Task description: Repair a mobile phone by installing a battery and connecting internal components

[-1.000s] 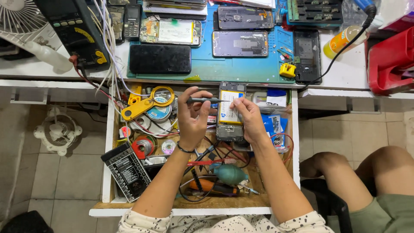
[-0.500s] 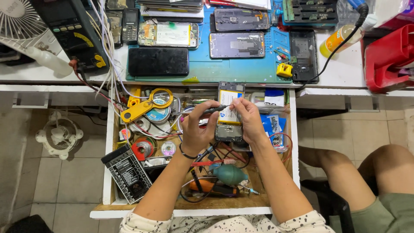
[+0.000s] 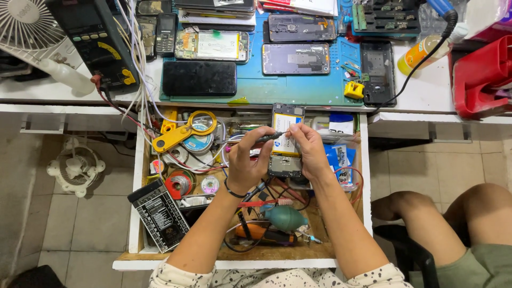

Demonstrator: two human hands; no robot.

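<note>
At the centre of the frame, the left hand (image 3: pixel 246 162) pinches a slim dark tool (image 3: pixel 265 138), tip toward the opened phone (image 3: pixel 285 141). The right hand (image 3: pixel 309 152) clamps that phone over the open drawer (image 3: pixel 137 176), steadying it for the 1 tool.

Glossy black phone (image 3: pixel 199 78) — matt blue mat (image 3: pixel 298 88) — wooden drawer (image 3: pixel 314 250)
</note>
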